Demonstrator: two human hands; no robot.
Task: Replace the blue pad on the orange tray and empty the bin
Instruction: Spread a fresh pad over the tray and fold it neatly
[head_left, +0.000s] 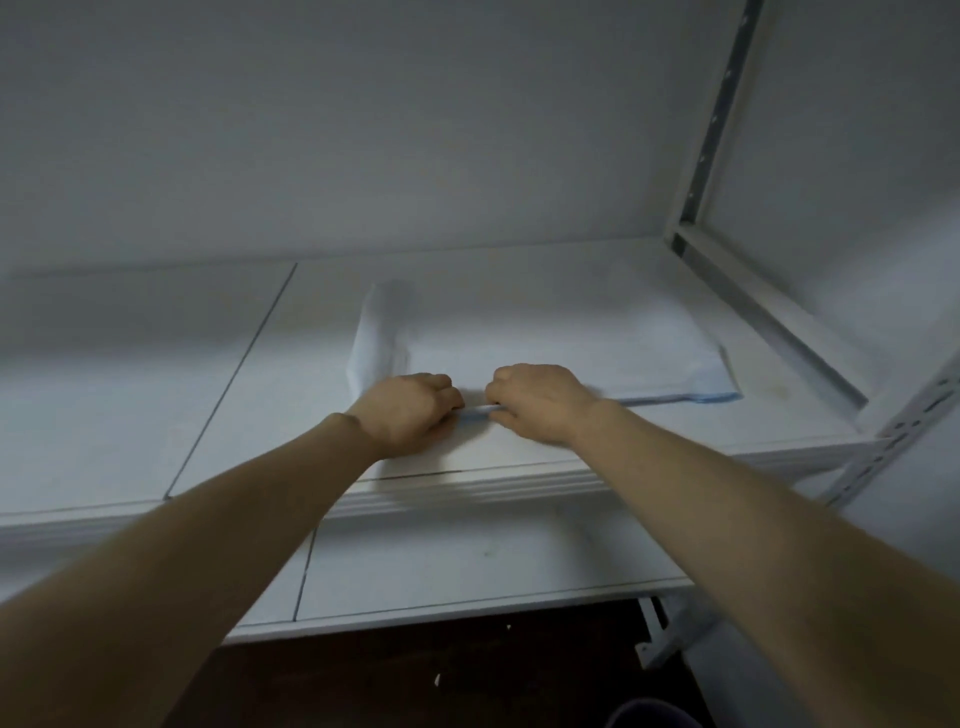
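A folded pad, white on top with a blue edge, lies flat on a white shelf. Its left end curls upward. Both my hands rest at the pad's near edge, side by side. My left hand has its fingers curled onto that edge. My right hand pinches the blue edge just to the right of it. The orange tray is out of view. A dark rounded rim at the bottom edge may be the bin; too little shows to tell.
The white shelf has a second white shelf below it. A white metal upright with holes stands at the right, and a rear post rises behind. A plain wall is at the back. The dark floor shows below.
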